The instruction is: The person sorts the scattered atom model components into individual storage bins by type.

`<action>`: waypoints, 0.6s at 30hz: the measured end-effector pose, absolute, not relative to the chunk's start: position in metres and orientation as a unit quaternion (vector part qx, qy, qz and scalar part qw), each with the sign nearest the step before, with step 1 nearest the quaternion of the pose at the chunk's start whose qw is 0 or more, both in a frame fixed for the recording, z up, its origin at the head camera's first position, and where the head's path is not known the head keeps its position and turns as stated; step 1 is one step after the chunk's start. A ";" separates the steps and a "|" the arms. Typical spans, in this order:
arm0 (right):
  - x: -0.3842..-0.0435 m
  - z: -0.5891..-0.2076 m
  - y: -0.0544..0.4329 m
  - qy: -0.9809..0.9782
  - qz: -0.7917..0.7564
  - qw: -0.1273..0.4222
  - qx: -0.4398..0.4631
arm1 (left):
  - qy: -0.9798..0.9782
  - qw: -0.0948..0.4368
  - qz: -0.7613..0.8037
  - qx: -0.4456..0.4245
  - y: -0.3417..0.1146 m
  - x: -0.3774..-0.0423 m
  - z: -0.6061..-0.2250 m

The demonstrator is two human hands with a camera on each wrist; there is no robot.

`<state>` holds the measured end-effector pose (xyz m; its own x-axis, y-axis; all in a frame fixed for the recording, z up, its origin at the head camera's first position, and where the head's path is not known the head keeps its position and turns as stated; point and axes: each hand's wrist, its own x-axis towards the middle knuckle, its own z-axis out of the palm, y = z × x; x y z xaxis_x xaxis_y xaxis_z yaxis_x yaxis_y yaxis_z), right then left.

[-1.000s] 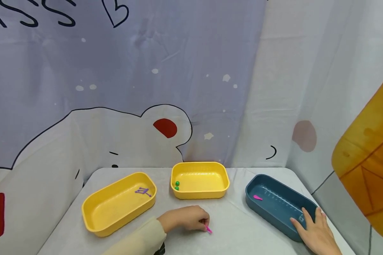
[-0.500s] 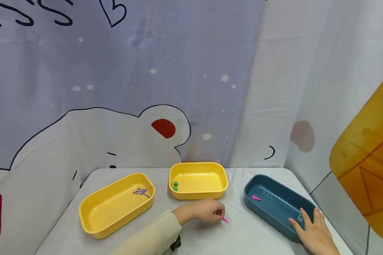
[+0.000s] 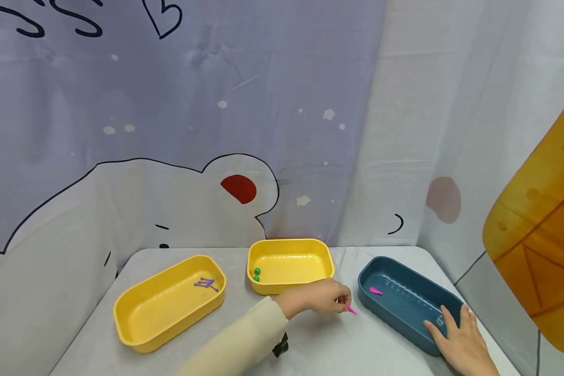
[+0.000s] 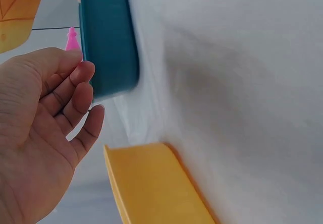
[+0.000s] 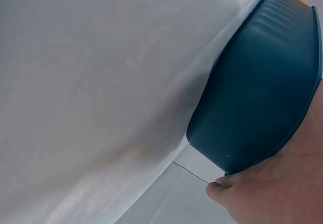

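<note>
My left hand (image 3: pixel 326 296) pinches a small pink piece (image 3: pixel 351 309) between thumb and fingertips, above the table just left of the blue tray. In the left wrist view this pink piece (image 4: pixel 72 40) has a tapered shape with a knobbed tip, its other end hidden by the fingers. The dark blue tray (image 3: pixel 390 312) stands on the right and holds another pink piece (image 3: pixel 375 291) near its far left end. My right hand (image 3: pixel 465 342) rests with spread, fairly straight fingers over the tray's near right end. In the right wrist view it lies along the rim.
A yellow tray (image 3: pixel 155 334) with several purple sticks (image 3: pixel 207 283) stands on the left. Behind my left hand, a second yellow tray (image 3: pixel 291 286) holds two green balls (image 3: pixel 256 274). Printed cloth (image 3: pixel 192 115) hangs behind the white-covered table (image 3: pixel 319 350).
My left hand has moved right and slightly away from me, carrying the pink piece from the table's middle toward the blue tray. My right hand stays on that tray.
</note>
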<state>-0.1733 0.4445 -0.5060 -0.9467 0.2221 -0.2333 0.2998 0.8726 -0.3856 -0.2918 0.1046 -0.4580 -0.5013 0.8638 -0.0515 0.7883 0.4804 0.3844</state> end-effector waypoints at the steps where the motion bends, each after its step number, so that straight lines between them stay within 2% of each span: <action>1: -0.173 -0.506 0.444 0.963 -0.213 0.091 0.136 | 0.852 0.119 0.159 0.484 0.108 -0.292 -0.458; 18: -0.172 -0.505 0.445 0.964 -0.214 0.087 0.129 | 0.868 0.123 0.173 0.449 0.171 -0.297 -0.438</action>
<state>-0.1723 0.4450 -0.5053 -0.9517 0.2109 -0.2231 0.2854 0.8756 -0.3897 -0.2970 0.1711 -0.4376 -0.5663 0.8221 -0.0581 0.7371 0.5368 0.4105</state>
